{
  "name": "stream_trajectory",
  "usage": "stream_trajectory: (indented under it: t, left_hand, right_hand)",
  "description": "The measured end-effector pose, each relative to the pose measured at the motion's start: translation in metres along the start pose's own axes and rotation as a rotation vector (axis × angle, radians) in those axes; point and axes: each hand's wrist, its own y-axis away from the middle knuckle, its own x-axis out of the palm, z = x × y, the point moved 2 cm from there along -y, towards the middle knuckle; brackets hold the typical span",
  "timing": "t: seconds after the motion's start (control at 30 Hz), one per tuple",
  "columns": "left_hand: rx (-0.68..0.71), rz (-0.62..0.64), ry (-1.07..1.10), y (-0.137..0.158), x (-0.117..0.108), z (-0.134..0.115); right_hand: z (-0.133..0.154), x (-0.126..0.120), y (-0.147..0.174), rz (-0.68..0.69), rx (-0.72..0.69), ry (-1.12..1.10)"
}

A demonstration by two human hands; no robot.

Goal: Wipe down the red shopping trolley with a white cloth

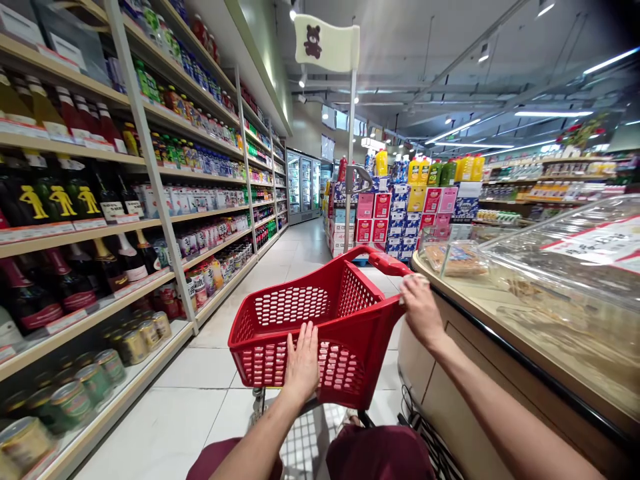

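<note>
A red plastic shopping cart with perforated walls stands sideways in front of me, and no goods show inside its basket. My left hand lies against the near side wall, its fingers stretched out. At the cart's right end, my right hand is closed around the corner beside the red handle. Part of its grip is hidden, and a whitish patch by the fingers is too unclear to name. A pole rises behind the basket, bearing a cream sign with a brown bear.
Shelves of bottles and cans line the left side. A glass-covered display counter stands close on the right, with black cables at its foot. Stacked drink boxes and glass-door refrigerators are farther ahead along the tiled floor.
</note>
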Motion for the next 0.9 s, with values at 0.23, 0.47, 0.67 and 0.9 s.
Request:
stream_trajectory:
  t: [0.23,0.47,0.67,0.9]
  left_hand:
    - [-0.011,0.066,-0.023,0.008,0.001,0.005]
    - [-0.055,0.111,-0.019,0.011,-0.002,0.004]
    - [-0.023,0.132,-0.022,0.013,-0.004,0.003]
    - [-0.006,0.104,-0.015,0.016,-0.007,0.003]
  right_hand:
    - [0.003,0.006,-0.003,0.107,-0.131,0.097]
    - [0.031,0.013,0.006,0.183,-0.288,-0.053]
    - [0.028,0.017,0.011,0.026,-0.005,0.032]
    - [0.050,0.025,0.016,0.100,-0.226,-0.086]
